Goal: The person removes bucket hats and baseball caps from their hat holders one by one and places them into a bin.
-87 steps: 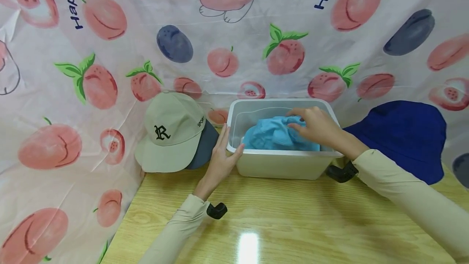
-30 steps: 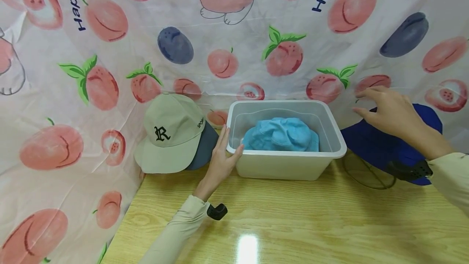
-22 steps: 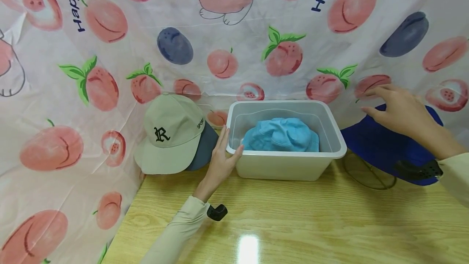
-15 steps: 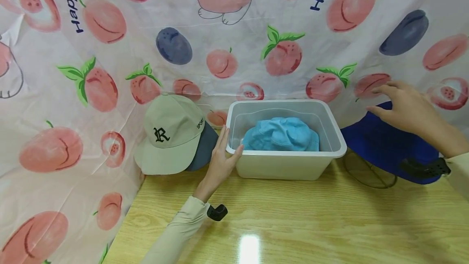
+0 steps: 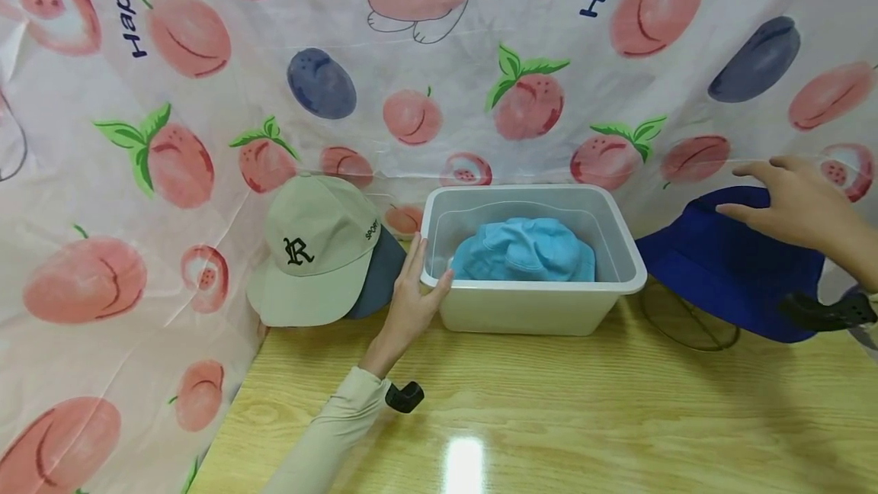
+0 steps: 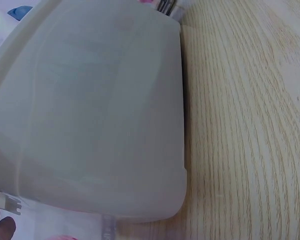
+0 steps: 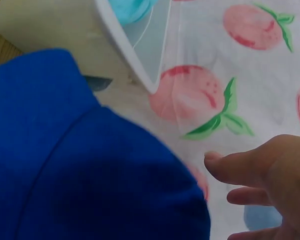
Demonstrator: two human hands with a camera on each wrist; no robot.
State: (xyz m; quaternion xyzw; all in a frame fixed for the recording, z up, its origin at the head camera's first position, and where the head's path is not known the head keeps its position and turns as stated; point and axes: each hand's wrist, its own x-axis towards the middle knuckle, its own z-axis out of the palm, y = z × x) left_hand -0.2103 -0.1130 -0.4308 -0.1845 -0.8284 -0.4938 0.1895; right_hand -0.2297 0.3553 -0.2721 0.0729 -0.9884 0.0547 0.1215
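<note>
A blue crumpled cloth hat (image 5: 528,250) lies inside the white plastic bin (image 5: 535,307). My left hand (image 5: 411,296) rests with extended fingers against the bin's front left corner; in the left wrist view the bin wall (image 6: 100,110) fills most of the picture. Over at the right, a dark blue bucket hat (image 5: 727,273) sits tilted on a thin wire stand (image 5: 693,322). My right hand (image 5: 802,204) hovers at the hat's upper right, thumb and fingers spread with nothing between them. The right wrist view shows that hand (image 7: 275,180) beside the hat's crown (image 7: 110,175).
A beige baseball cap (image 5: 318,235) with a dark letter R stands left of the bin, with a slate-blue brim part (image 5: 377,277) showing beside it. Behind everything hangs a fruit-printed cloth (image 5: 411,67). The wooden table (image 5: 549,410) stretches out in front.
My right hand has left the light blue hat in the bin and moved right to the dark blue bucket hat, drifting further right over the last second. The left hand stays at the bin.
</note>
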